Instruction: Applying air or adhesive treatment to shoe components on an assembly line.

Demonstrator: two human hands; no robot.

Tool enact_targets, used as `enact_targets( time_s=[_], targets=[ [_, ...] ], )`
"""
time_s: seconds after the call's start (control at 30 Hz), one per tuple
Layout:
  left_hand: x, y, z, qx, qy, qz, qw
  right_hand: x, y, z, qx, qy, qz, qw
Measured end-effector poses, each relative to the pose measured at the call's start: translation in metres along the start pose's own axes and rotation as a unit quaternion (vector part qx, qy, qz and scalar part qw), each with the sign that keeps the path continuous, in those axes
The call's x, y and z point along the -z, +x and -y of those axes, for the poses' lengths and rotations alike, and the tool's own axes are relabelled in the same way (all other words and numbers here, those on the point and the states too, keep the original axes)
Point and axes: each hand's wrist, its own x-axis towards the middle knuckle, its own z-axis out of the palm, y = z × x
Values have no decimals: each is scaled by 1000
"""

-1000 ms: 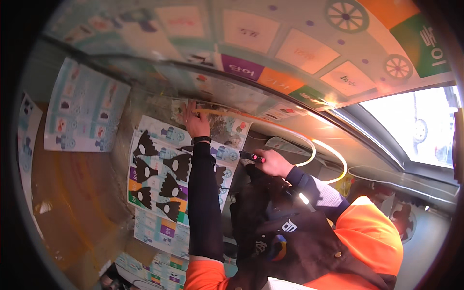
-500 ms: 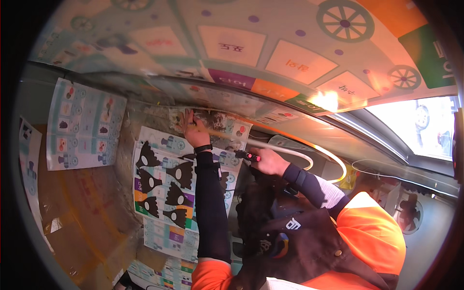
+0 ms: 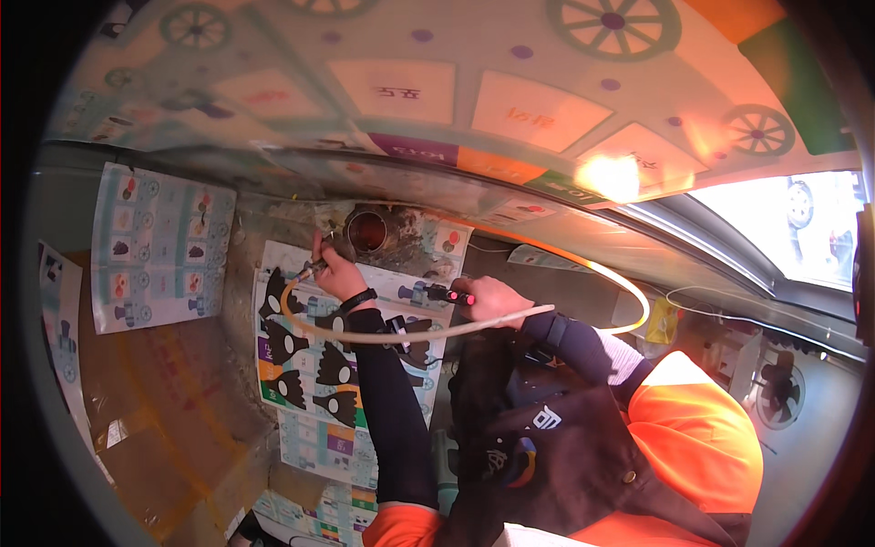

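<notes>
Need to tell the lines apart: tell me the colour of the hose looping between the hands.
Cream-white hose; clearest in the head view.

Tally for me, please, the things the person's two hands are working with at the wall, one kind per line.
Hands: 2, left hand and right hand
Pale flexible hose: 1
Black tool with a red tip: 1
Round pipe opening: 1
Total: 5

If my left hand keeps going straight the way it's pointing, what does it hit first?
Most likely the round pipe opening in the wall: the left hand points up toward it, holding the hose tip just below and left. Depth is unclear.
</notes>
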Motion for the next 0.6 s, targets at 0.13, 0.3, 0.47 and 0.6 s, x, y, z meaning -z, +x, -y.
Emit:
enact_targets(
  time_s=[0.13,0.3,0.47,0.6],
  targets=[
    [-26,-2,7,-112,92,43,989,-14,5,-13,12,-12,-32,999],
    [-30,-1,23,-265,324,72,906,-9,10,-6,14,-9,1,1000],
    [-39,4,32,-255,314,86,910,-11,23,-19,10,46,-50,998],
    [-20,21,53,-247,280,165,913,-10,29,-13,16,18,-25,999]
  ],
)
